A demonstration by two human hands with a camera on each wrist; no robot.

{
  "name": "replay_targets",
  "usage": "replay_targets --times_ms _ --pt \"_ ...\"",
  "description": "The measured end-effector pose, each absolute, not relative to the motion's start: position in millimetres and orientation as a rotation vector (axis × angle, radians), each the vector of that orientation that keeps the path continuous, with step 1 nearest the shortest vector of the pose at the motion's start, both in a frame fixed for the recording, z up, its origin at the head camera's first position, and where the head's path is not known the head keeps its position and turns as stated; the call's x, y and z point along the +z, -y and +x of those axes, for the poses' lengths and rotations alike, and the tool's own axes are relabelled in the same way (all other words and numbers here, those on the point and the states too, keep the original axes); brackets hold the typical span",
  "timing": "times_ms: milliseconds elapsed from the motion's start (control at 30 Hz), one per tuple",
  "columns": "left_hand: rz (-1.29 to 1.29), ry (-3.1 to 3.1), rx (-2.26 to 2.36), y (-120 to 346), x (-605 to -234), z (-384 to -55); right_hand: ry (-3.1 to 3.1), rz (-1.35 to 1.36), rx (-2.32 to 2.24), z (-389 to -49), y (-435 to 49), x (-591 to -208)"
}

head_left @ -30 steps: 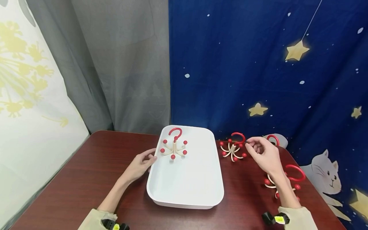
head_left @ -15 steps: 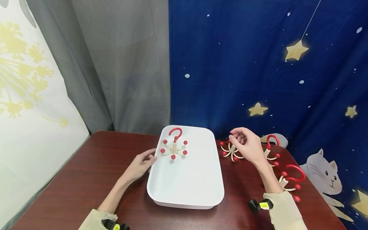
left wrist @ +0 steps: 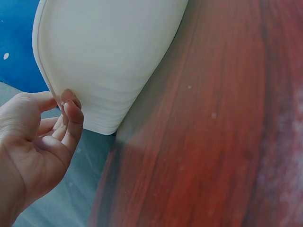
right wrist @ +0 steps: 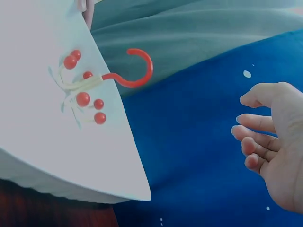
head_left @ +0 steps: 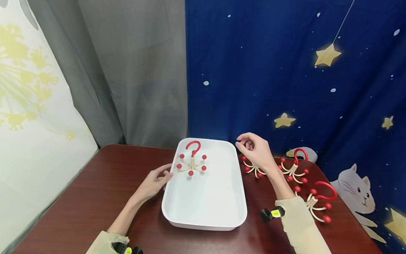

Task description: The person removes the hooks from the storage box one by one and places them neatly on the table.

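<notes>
My left hand (head_left: 153,184) pinches the left rim of a white rectangular tray (head_left: 206,206) between thumb and fingers; the left wrist view shows this hand (left wrist: 40,146) at the tray's edge (left wrist: 109,61). Inside the tray stands a hook hanger (head_left: 192,163) with a red hook and several cream arms tipped with red balls. Above the tray's right back corner hovers my right hand (head_left: 255,150), fingers loosely bent around nothing. In the right wrist view this hand (right wrist: 279,142) is apart from the hanger (right wrist: 90,84).
Three similar hook hangers stand on the dark red table (head_left: 85,190) right of the tray: one (head_left: 253,171) partly hidden by my right hand, one (head_left: 295,168) at the back and one (head_left: 312,202) nearer, partly behind my sleeve. Curtains (head_left: 234,88) hang behind the table.
My right hand has moved left from beside the hangers on the right to the tray's right back corner. It uncovers the hangers on the right. The left hand stays on the rim.
</notes>
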State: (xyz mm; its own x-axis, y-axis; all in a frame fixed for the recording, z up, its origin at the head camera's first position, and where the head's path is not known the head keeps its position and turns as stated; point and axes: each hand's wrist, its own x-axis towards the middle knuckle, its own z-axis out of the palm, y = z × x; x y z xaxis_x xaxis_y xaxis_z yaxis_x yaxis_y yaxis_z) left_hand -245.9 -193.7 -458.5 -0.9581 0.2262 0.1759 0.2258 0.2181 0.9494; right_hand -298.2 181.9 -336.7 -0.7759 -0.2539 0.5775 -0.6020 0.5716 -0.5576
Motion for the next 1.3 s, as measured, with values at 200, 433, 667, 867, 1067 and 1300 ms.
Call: replay_targets --times_ms 200,433,667,867,1067,1300 --pt "0.457 -2.445 1.915 193 -456 -244 2.372 0.723 1.043 -308 -165 -338" --pt "0.461 -2.437 1.922 194 -457 -244 2.444 0.738 1.058 -315 -144 -338" --pt "0.444 -2.436 1.92 193 -457 -244 2.485 0.779 1.034 -325 -127 -339" --pt "0.442 -2.432 1.927 193 -456 -244 2.526 0.814 1.035 -332 -113 -342" --pt "0.439 -2.439 1.915 193 -456 -244 2.562 0.819 0.961 -339 -100 -346" --pt "0.448 -2.438 1.919 192 -456 -244 2.593 0.847 1.018 -344 -83 -348"
